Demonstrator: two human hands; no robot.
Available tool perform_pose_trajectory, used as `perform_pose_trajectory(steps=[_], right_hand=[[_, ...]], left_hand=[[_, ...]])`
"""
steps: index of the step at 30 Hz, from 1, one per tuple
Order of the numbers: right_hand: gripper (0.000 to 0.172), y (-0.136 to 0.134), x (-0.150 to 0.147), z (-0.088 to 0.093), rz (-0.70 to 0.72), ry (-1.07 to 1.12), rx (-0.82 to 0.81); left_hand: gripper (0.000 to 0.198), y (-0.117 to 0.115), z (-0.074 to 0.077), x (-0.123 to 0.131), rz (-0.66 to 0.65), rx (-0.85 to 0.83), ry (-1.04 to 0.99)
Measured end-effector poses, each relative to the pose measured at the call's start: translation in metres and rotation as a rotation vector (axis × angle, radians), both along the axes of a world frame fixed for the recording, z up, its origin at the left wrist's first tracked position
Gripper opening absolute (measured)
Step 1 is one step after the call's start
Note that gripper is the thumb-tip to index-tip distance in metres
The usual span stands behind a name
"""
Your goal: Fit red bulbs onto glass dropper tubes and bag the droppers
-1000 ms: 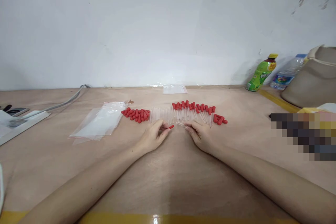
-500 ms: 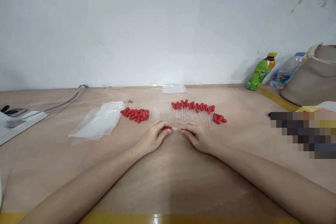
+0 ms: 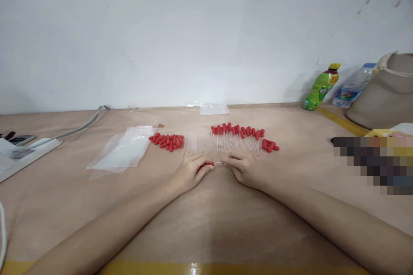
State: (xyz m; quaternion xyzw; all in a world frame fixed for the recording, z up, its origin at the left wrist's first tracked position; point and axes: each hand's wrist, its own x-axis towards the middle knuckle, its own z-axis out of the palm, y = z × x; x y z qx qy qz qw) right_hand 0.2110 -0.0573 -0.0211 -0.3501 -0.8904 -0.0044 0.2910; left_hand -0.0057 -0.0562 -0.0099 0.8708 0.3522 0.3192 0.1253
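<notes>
Left hand [image 3: 190,172]: closed around a red bulb [image 3: 208,164], its end exposed beyond the fingertips, probably so that the opening faces the tube.
Right hand [image 3: 244,169]: fingertips at the far end of a clear tube [image 3: 218,163]; whether they pinch or merely touch it cannot be told.
Bulb and tube: end to end between the hands, low above the counter [image 3: 206,227], apparently to keep them aligned.
Loose bulbs [image 3: 167,141]: heaped left of the bare tubes [image 3: 197,142], presumably within easy left-hand reach.
Capped tubes [image 3: 238,129]: side by side, red ends toward the wall, seemingly grouped apart from bare ones.
Green bottle [image 3: 318,91]: yellow cap; label characters illegible.
Clear bottle [image 3: 347,94]: blue cap; coloured label, wording unreadable.
</notes>
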Motion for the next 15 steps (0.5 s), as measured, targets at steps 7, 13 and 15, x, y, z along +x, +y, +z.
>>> perform_pose_trajectory(steps=[7, 13, 15], right_hand=[[0.023, 0.002, 0.001, 0.0, 0.007, 0.063, -0.033], [0.022, 0.006, 0.006, 0.002, 0.034, 0.116, 0.035], [0.022, 0.005, 0.005, 0.001, 0.034, 0.106, 0.062]], left_hand=[[0.017, 0.004, -0.001, 0.0, 0.001, 0.09, -0.03], [0.016, 0.003, 0.009, 0.002, 0.03, -0.047, -0.134], [0.016, 0.003, 0.009, 0.003, 0.026, -0.095, -0.157]])
